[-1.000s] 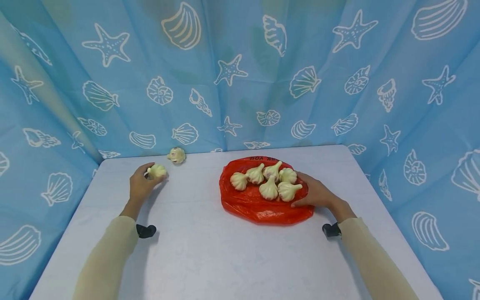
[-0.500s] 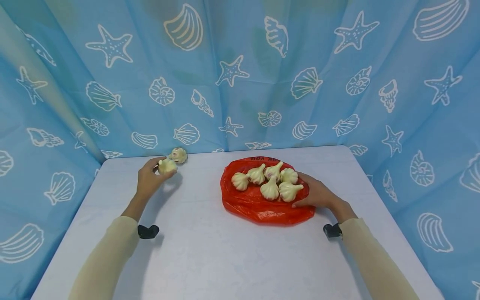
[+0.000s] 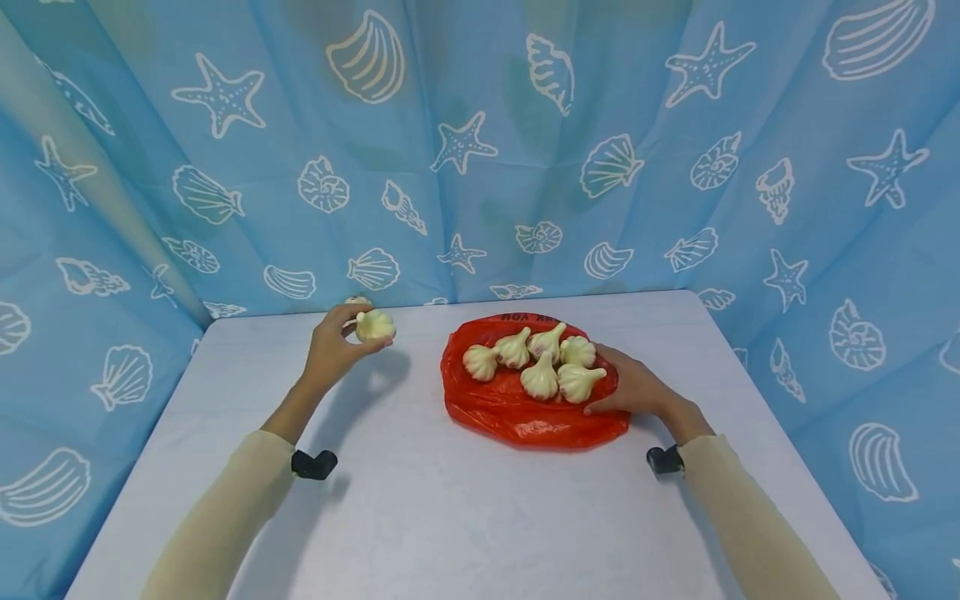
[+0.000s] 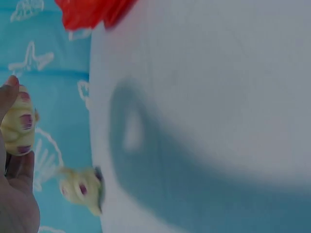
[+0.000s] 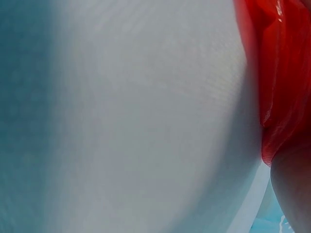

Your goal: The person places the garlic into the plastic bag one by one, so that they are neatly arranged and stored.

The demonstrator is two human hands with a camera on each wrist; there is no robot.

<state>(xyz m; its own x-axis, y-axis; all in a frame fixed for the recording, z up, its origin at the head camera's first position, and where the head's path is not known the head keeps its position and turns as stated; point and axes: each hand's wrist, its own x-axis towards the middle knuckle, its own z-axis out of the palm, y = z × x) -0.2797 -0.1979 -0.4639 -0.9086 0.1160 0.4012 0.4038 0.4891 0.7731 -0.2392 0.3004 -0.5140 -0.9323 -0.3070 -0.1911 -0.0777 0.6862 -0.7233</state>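
Note:
Between thumb and fingers, my left hand [image 3: 333, 350] pinches a pale garlic bulb [image 3: 375, 326] above the table, left of the bag. The left wrist view shows that bulb's purple-marked side [image 4: 19, 124]. Behind the hand, a second garlic bulb [image 3: 358, 300] lies at the table's back edge, mostly hidden in the head view. My right hand [image 3: 637, 387] holds the right side of a red plastic bag [image 3: 517, 425], thumb at the front and fingers round the back. Several garlic bulbs [image 3: 538, 379] rest in the bag's opening.
A white-covered table [image 3: 480, 517] carries everything. Blue curtain [image 3: 480, 208] with white shell and starfish prints hangs at its back and both sides. Each wrist wears a small black device [image 3: 315, 464].
My left hand has lifted its garlic bulb and carried it right toward the bag, now covering much of the bulb at the back. The right hand and bag have stayed put.

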